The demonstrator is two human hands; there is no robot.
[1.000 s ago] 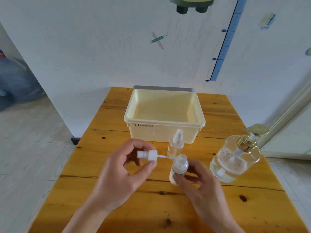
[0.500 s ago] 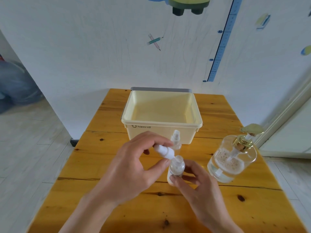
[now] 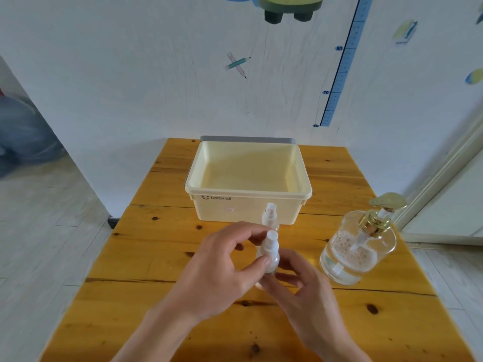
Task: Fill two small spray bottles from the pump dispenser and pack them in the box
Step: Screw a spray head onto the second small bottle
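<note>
A small clear spray bottle [image 3: 271,259] stands upright on the wooden table [image 3: 146,257], its white spray head [image 3: 270,242] sitting on its neck. My left hand [image 3: 222,267] pinches that spray head between thumb and fingers. My right hand [image 3: 300,286] grips the bottle's lower body. A second small spray bottle [image 3: 270,216] stands just behind, in front of the cream plastic box [image 3: 248,205]. The glass pump dispenser [image 3: 358,246] with a gold pump stands to the right, part full of clear liquid.
The cream box is open, with nothing inside, near the table's far edge against the white wall. The table drops off to tiled floor on the left and right. A door frame stands at the right.
My left hand has brought the spray head, tube down, from a sideways hold into the bottle's neck, where it now stands upright. My right hand has kept hold of the bottle.
</note>
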